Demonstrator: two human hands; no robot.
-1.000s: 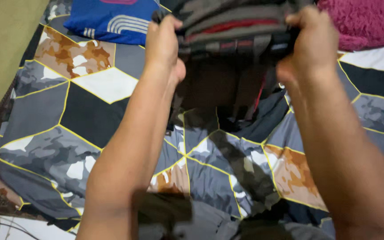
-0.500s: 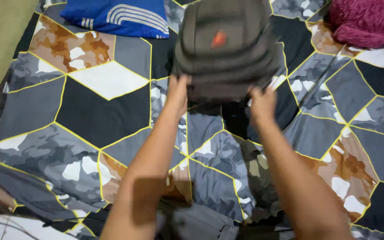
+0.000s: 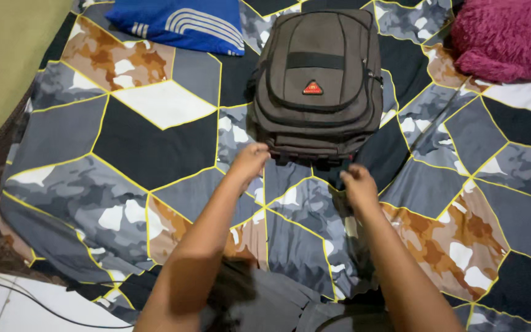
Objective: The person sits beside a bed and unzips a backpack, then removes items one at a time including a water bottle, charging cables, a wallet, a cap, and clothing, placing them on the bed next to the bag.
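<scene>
A grey-brown woven backpack (image 3: 318, 77) with a small red triangular badge is laid flat on a bed (image 3: 155, 147) covered in a geometric patterned quilt. Its lower edge is touched by the loosely curled left hand (image 3: 250, 158); the right hand (image 3: 356, 183) is curled just below it, with nothing seen gripped.

The backpack (image 3: 318, 80) lies flat on the bed (image 3: 155, 154), at its far centre. The folded garment (image 3: 179, 24) lies to its left, the plush cushion (image 3: 511, 37) to its right. Left hand (image 3: 250, 161) and right hand (image 3: 357, 184) sit at the backpack's near edge.
</scene>
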